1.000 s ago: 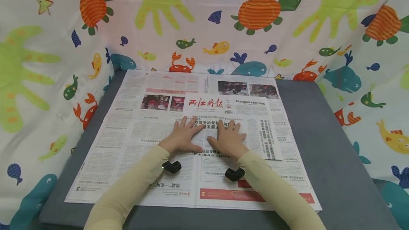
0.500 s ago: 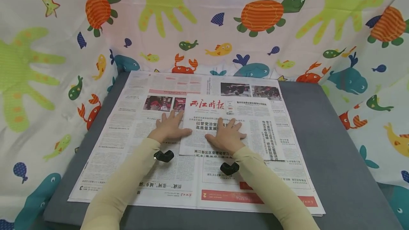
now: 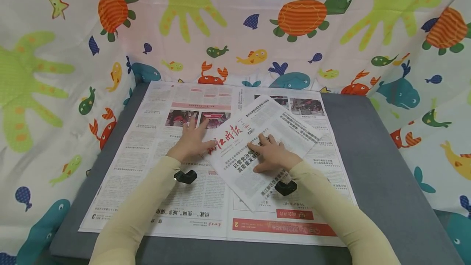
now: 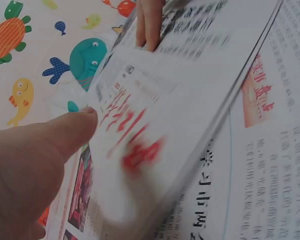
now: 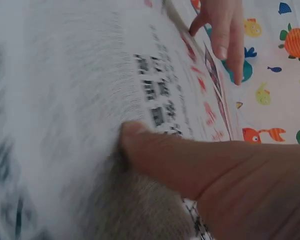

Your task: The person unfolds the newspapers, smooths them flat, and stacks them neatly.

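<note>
A small folded newspaper (image 3: 235, 165) with a red masthead lies at a slant over a larger spread-out newspaper (image 3: 125, 154). My right hand (image 3: 274, 155) rests on the folded one with its fingers spread over the black headline. In the right wrist view a fingertip (image 5: 135, 130) presses on the printed page. My left hand (image 3: 191, 141) is at the folded newspaper's left corner, its thumb next to the masthead and its fingers over the photos of the larger sheet. In the left wrist view the thumb (image 4: 85, 120) is beside the blurred red masthead.
Under the papers is a grey tabletop (image 3: 382, 162), its front edge near the forearms. A white curtain (image 3: 228, 11) printed with sea animals hangs behind and at both sides. A black wrist camera (image 3: 185, 177) sits on the left wrist, another (image 3: 286, 188) on the right.
The folded newspaper has turned counterclockwise, from square with the larger sheet to slanted. My left hand has slid left from its middle to its corner. My right hand has turned and shifted slightly right.
</note>
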Demonstrator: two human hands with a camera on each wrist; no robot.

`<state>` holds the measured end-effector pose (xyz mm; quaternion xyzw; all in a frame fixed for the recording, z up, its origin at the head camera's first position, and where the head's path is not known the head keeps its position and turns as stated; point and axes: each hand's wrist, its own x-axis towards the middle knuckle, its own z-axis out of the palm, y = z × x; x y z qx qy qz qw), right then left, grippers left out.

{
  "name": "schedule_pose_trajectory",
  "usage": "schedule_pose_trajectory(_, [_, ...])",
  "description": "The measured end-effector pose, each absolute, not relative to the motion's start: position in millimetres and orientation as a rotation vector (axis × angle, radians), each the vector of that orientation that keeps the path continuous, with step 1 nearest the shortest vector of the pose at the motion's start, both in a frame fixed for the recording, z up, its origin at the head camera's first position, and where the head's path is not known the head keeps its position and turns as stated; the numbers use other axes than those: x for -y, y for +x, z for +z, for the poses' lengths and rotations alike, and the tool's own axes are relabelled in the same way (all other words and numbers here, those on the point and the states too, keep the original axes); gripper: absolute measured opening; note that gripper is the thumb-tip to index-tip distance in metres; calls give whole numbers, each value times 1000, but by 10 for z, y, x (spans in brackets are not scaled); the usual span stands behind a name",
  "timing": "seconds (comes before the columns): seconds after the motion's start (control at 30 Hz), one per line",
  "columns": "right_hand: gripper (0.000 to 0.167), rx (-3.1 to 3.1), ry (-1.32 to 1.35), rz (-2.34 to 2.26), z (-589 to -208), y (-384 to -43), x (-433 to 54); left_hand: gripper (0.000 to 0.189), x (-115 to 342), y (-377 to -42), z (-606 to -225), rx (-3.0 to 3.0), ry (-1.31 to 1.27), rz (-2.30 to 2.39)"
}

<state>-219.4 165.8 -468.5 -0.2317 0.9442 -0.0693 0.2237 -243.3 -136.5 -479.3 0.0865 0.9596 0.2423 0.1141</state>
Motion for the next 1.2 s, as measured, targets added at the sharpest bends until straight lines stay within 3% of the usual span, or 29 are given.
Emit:
schedule_pose_trajectory(0.2, [79,-2516,-734,-192,-4575,-2209,-1792,78,1322,-2423,-4761,-2715,343,549])
schedule_pose_trajectory(0.5, [79,-2598,-781,-237,-4639,-2251,-1839,79,1260,-2381,-4800,-2696,388,322])
schedule_pose_trajectory(0.7, [63,-2683,-733,-395,-4809,-2306,-1902,80,1251,-2372,-4841,-2705,389,332])
schedule_pose_trajectory(1.2, [59,-2704,-611,-366,-4788,-2205,-1815,71,1226,-2365,-4848,-2685,362,278])
